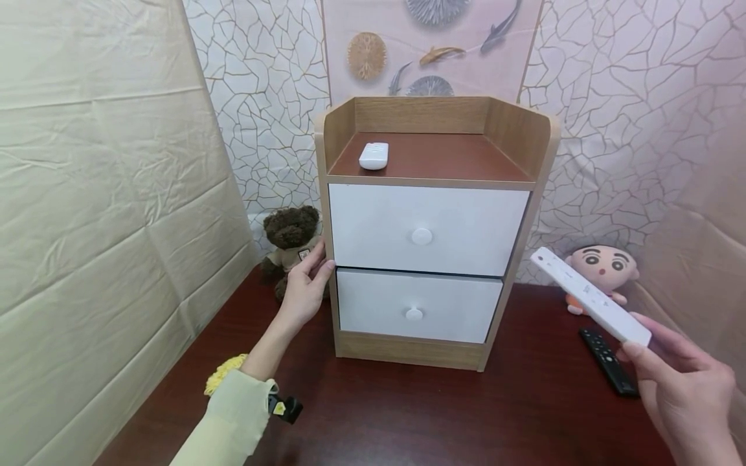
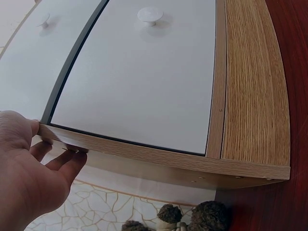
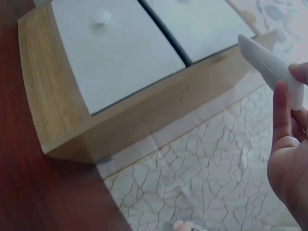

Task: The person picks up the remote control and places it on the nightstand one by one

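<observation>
A small wooden cabinet (image 1: 408,351) stands upright with two white drawers, the upper drawer (image 1: 373,223) and the lower drawer (image 1: 373,301), both pushed in. My left hand (image 1: 303,291) rests against its left side, the thumb at the front edge and the fingers on the side panel (image 2: 139,166). On the right, my right hand (image 1: 688,378) holds a long white remote control (image 1: 588,294) by its lower end, tilted up and apart from the cabinet. In the right wrist view the same remote (image 3: 269,62) shows between thumb and fingers. A shorter white remote (image 1: 374,156) lies on the cabinet's top.
Behind my left hand sits a brown teddy bear (image 1: 291,230). A plush doll (image 1: 603,265) and a black remote (image 1: 609,362) are at the right on the dark red table (image 1: 408,414). Something yellow and fluffy (image 1: 224,372) is partly hidden by my left forearm.
</observation>
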The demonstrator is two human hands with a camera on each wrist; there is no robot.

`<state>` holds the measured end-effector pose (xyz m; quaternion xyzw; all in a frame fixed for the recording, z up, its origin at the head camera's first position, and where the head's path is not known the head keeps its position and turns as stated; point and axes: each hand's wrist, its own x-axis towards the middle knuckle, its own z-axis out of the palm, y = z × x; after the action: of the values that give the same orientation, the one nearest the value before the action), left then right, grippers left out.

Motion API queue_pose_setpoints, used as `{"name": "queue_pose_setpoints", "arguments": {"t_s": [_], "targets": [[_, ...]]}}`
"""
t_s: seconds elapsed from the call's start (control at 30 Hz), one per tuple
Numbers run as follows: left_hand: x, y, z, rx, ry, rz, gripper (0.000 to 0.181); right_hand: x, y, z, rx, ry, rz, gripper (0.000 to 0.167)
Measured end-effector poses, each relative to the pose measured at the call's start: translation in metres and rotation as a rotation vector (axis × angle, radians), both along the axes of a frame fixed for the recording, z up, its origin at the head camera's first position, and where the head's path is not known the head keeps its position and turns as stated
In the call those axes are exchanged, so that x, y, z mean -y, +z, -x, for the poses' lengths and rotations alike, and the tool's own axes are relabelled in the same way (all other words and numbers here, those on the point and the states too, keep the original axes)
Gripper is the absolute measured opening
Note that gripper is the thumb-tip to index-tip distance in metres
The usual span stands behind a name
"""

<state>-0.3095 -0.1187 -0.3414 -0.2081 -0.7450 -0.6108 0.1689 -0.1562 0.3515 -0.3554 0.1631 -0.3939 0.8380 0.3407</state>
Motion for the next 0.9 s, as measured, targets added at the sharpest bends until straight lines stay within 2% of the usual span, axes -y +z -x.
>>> {"name": "queue_pose_setpoints", "arguments": {"t_s": [0.13, 0.2, 0.3, 0.37, 0.57, 0.7, 0.9], "targets": [[0.001, 0.001, -0.001, 0.005, 0.005, 0.005, 0.056, 0.011, 0.013, 0.003, -0.048, 0.085, -0.007, 0.045], [0.001, 0.001, 0.0, 0.005, 0.004, 0.007, 0.056, 0.016, 0.019, 0.005, -0.021, 0.092, -0.035, 0.048], [0.001, 0.0, 0.0, -0.001, 0.004, 0.006, 0.056, 0.026, 0.029, 0.008, 0.029, 0.059, -0.082, 0.05], [0.001, 0.0, 0.001, -0.005, 0.007, 0.005, 0.056, 0.034, 0.035, 0.011, 0.025, 0.051, -0.095, 0.051], [0.0, -0.001, 0.0, 0.005, 0.001, 0.01, 0.056, 0.062, 0.053, 0.025, -0.063, 0.077, -0.089, 0.046], [0.0, 0.0, 0.0, -0.002, 0.012, 0.014, 0.055, 0.089, 0.07, 0.036, -0.049, 0.019, -0.15, 0.043], [0.0, 0.0, -0.001, -0.004, 0.011, 0.012, 0.055, 0.12, 0.093, 0.048, 0.032, -0.125, -0.289, 0.041]]}}
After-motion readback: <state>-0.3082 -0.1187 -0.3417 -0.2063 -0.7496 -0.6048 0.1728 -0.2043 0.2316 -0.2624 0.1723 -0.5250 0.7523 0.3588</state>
